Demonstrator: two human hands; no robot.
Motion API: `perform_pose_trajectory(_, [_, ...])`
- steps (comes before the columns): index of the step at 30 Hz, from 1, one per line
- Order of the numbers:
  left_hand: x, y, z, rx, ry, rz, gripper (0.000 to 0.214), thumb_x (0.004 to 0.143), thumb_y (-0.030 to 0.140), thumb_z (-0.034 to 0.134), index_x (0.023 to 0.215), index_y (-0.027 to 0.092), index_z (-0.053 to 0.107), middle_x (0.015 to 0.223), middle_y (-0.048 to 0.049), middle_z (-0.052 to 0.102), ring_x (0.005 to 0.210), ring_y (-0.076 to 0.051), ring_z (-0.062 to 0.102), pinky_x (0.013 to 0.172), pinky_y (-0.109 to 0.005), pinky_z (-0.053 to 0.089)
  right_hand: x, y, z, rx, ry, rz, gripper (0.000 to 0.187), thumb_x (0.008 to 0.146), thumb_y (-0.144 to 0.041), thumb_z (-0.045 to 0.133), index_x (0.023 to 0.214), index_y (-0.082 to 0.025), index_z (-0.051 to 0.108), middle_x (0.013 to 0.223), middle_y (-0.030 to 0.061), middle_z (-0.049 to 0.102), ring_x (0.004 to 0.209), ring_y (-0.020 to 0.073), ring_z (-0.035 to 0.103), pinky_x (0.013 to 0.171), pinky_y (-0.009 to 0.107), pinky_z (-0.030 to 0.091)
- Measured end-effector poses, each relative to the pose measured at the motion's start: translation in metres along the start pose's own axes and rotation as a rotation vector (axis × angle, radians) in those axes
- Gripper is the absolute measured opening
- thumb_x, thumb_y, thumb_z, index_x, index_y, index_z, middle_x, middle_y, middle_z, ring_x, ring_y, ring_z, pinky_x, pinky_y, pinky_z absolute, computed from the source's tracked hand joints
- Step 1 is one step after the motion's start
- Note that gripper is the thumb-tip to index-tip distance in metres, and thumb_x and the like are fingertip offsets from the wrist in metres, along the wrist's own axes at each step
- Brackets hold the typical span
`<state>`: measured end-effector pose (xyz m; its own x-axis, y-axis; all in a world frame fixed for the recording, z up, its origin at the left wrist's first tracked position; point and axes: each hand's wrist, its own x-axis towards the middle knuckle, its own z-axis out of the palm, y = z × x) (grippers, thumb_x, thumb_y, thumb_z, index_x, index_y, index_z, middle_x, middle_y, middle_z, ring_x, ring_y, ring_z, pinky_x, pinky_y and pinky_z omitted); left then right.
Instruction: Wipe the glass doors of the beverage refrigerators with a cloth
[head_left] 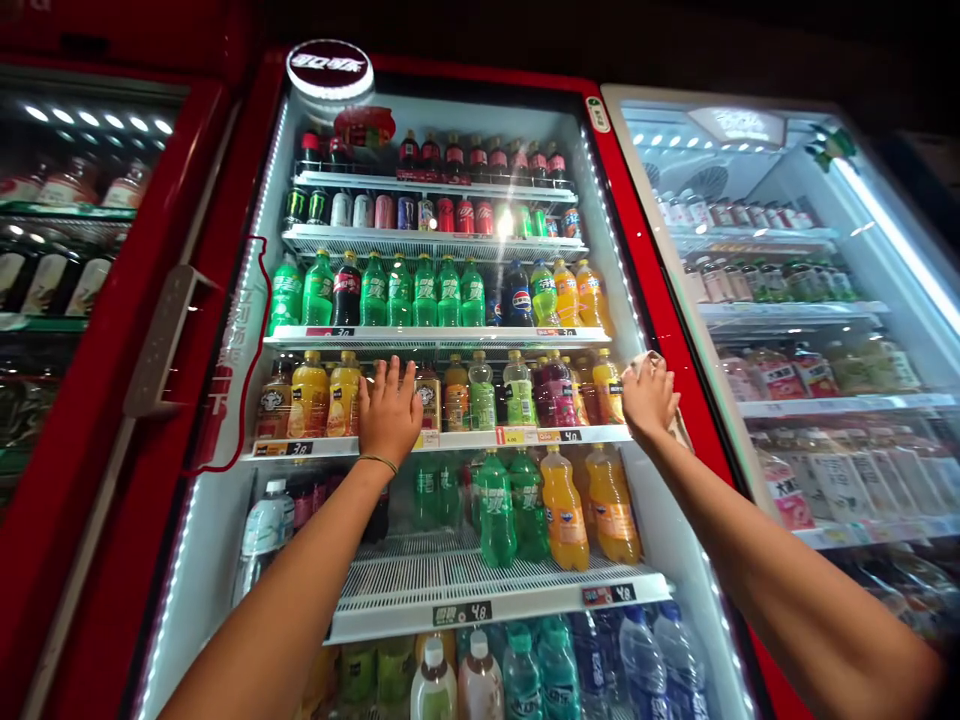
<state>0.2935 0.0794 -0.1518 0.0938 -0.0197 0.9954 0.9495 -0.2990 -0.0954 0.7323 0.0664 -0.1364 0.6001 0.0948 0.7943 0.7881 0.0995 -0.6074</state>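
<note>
In front of me stands a red-framed drinks fridge with a lit interior; reflections show on its glass door point(450, 385). My left hand point(391, 408) is raised with fingers spread, seemingly flat on the glass, before the shelf of juice and tea bottles. A thin band circles that wrist. At the right edge of the glass, beside the red frame point(694, 415), my right hand point(651, 395) is closed over a pale, crumpled cloth point(681, 432). Folds of the cloth stick out above and below the fingers. An orange juice bottle point(606, 385) is nearest to it, behind the glass.
To the right is a white-framed fridge point(757, 470) with stocked shelves. On the left, a red fridge has a long handle point(161, 340) jutting out. Green soda bottles point(496, 510) and orange soda bottles point(564, 510) stand on a lower white shelf point(517, 606). A round lit sign point(330, 69) is at the top.
</note>
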Motion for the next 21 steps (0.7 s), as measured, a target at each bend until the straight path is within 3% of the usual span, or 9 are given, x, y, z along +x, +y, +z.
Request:
perform_pose_trajectory(3, [0.0,-0.001,0.001,-0.012,0.007,-0.002,0.056,0.102,0.033,0.039,0.156,0.02,0.043,0.166,-0.0116,0.034,0.156,-0.033,0.027,0.128,-0.061,0.016,-0.005,-0.05,0.009,0.02,-0.012,0.016,0.067,0.104,-0.046,0.021,0.164,-0.015,0.027,0.172,0.0156,0.019,0.159,0.0358,0.016,0.125,0.067,0.018])
perform_pose_trajectory(9, [-0.001,-0.005,-0.001,-0.024,0.002,0.016,0.054,0.102,0.032,0.038,0.155,0.02,0.045,0.165,-0.0117,0.035,0.155,-0.033,0.03,0.127,-0.062,0.021,-0.075,-0.178,0.033,-0.03,-0.097,-0.496,0.062,0.106,-0.044,0.02,0.163,-0.02,0.029,0.173,0.0067,0.019,0.16,0.0281,0.016,0.129,0.058,0.016])
perform_pose_trajectory(12, [-0.001,-0.005,-0.003,-0.021,-0.001,0.025,0.054,0.102,0.031,0.038,0.155,0.02,0.046,0.165,-0.0121,0.035,0.155,-0.033,0.031,0.126,-0.063,0.022,-0.113,-0.224,0.041,-0.025,-0.116,-0.756,0.059,0.107,-0.042,0.023,0.163,-0.026,0.028,0.172,0.0006,0.019,0.161,0.0241,0.015,0.13,0.054,0.015])
perform_pose_trajectory(16, [-0.001,-0.005,-0.003,-0.018,-0.005,0.028,0.054,0.103,0.032,0.038,0.155,0.02,0.046,0.165,-0.0114,0.036,0.155,-0.033,0.031,0.126,-0.061,0.022,-0.132,-0.239,0.044,-0.021,-0.093,-0.965,0.056,0.107,-0.04,0.027,0.162,-0.029,0.031,0.172,-0.002,0.021,0.16,0.0224,0.017,0.131,0.05,0.016])
perform_pose_trajectory(19, [-0.002,-0.006,-0.002,-0.028,-0.001,0.031,0.054,0.102,0.032,0.038,0.155,0.021,0.046,0.165,-0.0113,0.035,0.155,-0.033,0.031,0.127,-0.061,0.021,-0.117,-0.223,0.041,-0.037,-0.097,-1.032,0.055,0.108,-0.042,0.027,0.162,-0.033,0.031,0.171,-0.0042,0.023,0.16,0.0202,0.018,0.131,0.048,0.016])
perform_pose_trajectory(21, [-0.002,-0.006,-0.002,-0.032,0.003,0.035,0.054,0.102,0.032,0.038,0.154,0.02,0.047,0.165,-0.0119,0.036,0.155,-0.034,0.031,0.127,-0.061,0.021,-0.098,-0.203,0.037,-0.062,-0.095,-0.983,0.055,0.108,-0.043,0.026,0.162,-0.034,0.029,0.171,-0.0053,0.022,0.16,0.0195,0.018,0.131,0.047,0.017])
